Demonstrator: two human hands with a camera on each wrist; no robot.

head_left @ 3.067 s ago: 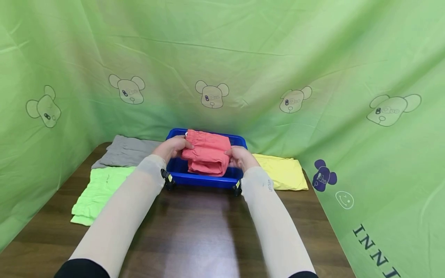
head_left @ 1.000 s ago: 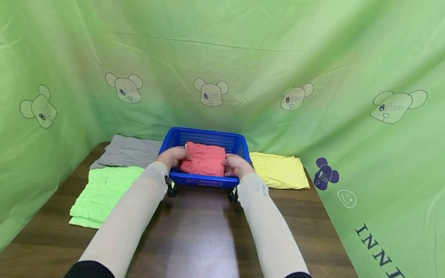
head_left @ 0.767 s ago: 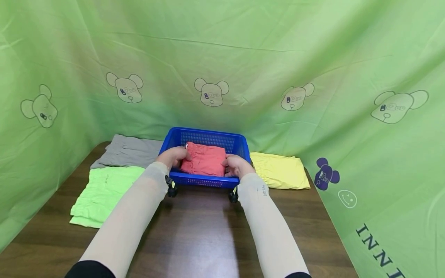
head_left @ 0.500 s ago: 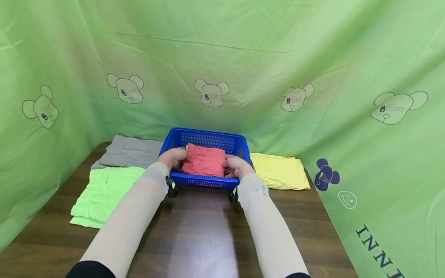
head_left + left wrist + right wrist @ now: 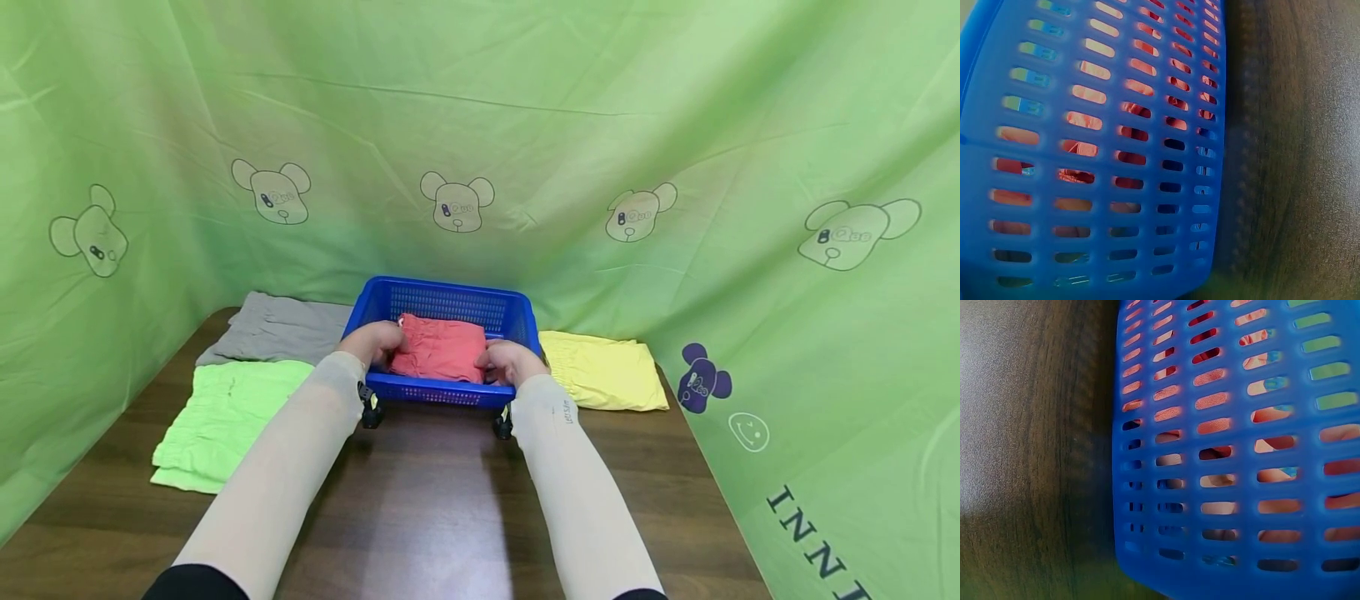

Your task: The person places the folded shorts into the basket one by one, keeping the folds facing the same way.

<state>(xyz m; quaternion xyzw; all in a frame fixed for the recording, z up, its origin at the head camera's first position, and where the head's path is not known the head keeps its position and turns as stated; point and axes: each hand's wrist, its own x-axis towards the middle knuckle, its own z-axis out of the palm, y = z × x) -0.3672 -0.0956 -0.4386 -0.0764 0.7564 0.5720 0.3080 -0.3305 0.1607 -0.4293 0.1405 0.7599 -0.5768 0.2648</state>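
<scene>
Folded red shorts (image 5: 441, 350) lie low in a blue plastic basket (image 5: 450, 287), near its front wall. My left hand (image 5: 377, 340) reaches over the rim and holds their left edge, thumb near the top layer. At the opposite edge, my right hand (image 5: 510, 362) grips the cloth, its thumb by the side of the fold. Most of the fingers are hidden below the rim. Through the slots of the basket wall (image 5: 1100, 134), the left wrist view shows bits of red cloth. The right wrist view has red cloth (image 5: 1212, 400) and parts of fingers behind the slots.
Grey folded clothing (image 5: 281, 329) lies left of the basket, with bright green shorts (image 5: 225, 417) in front of it. Yellow folded clothing (image 5: 607, 371) is on the right. All rest on a dark wooden table (image 5: 427, 500). A green curtain (image 5: 480, 100) closes off the back and sides.
Both hands have lowered the red shorts from above the basket down into it. Over the last half second the shorts have shifted only slightly toward the front left.
</scene>
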